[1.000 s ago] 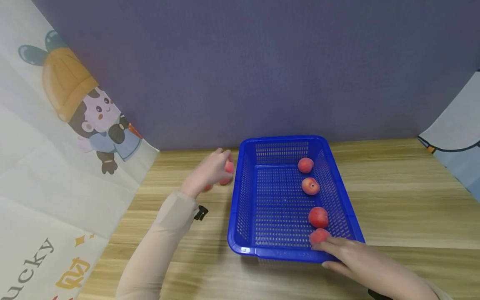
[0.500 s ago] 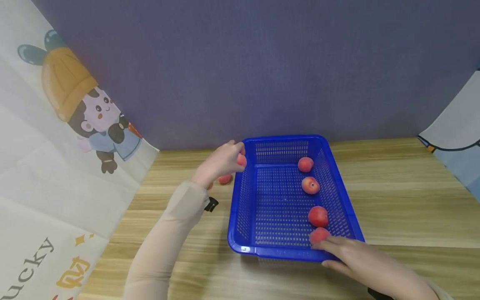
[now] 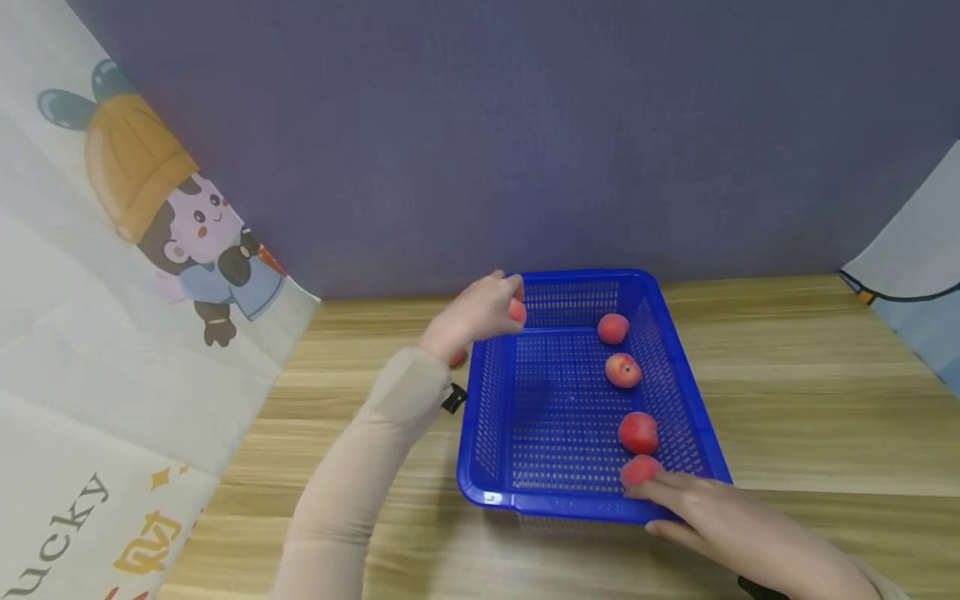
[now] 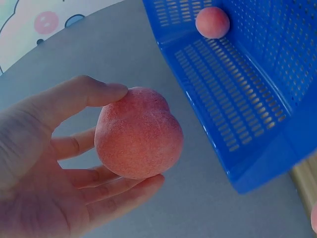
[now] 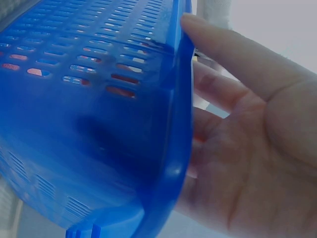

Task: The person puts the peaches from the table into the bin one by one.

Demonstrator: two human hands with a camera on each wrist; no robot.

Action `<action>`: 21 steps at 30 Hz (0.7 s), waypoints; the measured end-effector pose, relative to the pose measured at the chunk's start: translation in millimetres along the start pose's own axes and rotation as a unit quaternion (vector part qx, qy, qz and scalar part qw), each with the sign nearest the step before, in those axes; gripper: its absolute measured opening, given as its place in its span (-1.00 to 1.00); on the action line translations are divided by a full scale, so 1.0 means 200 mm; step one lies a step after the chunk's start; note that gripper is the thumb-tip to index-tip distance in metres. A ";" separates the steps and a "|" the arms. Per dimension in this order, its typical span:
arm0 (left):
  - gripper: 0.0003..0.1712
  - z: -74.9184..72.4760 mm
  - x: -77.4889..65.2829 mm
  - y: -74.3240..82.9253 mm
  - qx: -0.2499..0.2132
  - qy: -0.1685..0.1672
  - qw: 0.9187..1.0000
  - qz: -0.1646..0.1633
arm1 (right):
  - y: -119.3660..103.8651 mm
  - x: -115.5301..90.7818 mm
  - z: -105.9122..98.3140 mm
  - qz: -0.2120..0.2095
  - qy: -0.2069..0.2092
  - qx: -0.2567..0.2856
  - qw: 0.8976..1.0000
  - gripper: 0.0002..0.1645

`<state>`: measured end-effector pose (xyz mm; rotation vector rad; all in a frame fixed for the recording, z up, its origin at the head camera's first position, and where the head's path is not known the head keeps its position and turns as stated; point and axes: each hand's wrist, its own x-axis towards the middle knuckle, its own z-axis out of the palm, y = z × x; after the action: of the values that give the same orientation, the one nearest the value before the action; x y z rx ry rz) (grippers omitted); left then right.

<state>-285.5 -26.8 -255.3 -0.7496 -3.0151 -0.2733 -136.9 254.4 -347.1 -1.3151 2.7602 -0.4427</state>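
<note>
My left hand (image 3: 477, 310) holds a red peach (image 4: 140, 136) between thumb and fingers, over the far left part of a blue plastic basket (image 3: 577, 506). In the left wrist view the thumb rests on top of the fruit and the fingers curve beneath it. My right hand (image 3: 701, 510) grips the basket's rim at the near right corner, thumb outside and fingers reaching over inside. Beside those fingers lies a peach (image 3: 639, 471). Further back along the right wall sit a darker red peach (image 3: 638, 432), a yellowish-red peach (image 3: 623, 371) and another peach (image 3: 613, 328).
Left of the basket, a peach (image 3: 457, 357) on the wooden table (image 3: 795, 375) is partly hidden by my left wrist. A grey-blue panel (image 3: 525, 142) rises behind the basket. A white cloth with a cartoon figure (image 3: 210, 217) borders the left side.
My left hand has lifted a peach from the table and carried it right, across the basket's left rim. The right hand keeps its place on the basket.
</note>
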 end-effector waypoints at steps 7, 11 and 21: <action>-0.71 0.03 0.09 0.06 0.001 -0.004 1.000 0.005 | 0.01 0.00 0.00 0.006 -0.024 0.023 0.999 -0.62; -0.69 0.06 0.16 0.09 -0.002 -0.007 1.000 -0.007 | 0.02 0.00 0.01 0.001 -0.013 0.016 1.000 -0.63; -0.59 0.18 0.29 0.16 -0.004 0.018 0.999 -0.052 | 0.04 0.00 0.03 0.011 -0.018 0.014 1.000 -0.62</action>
<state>-320.1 34.0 -281.0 -0.5841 -3.0251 -0.2971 -142.4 258.6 -354.8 -1.2739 2.7262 -0.4511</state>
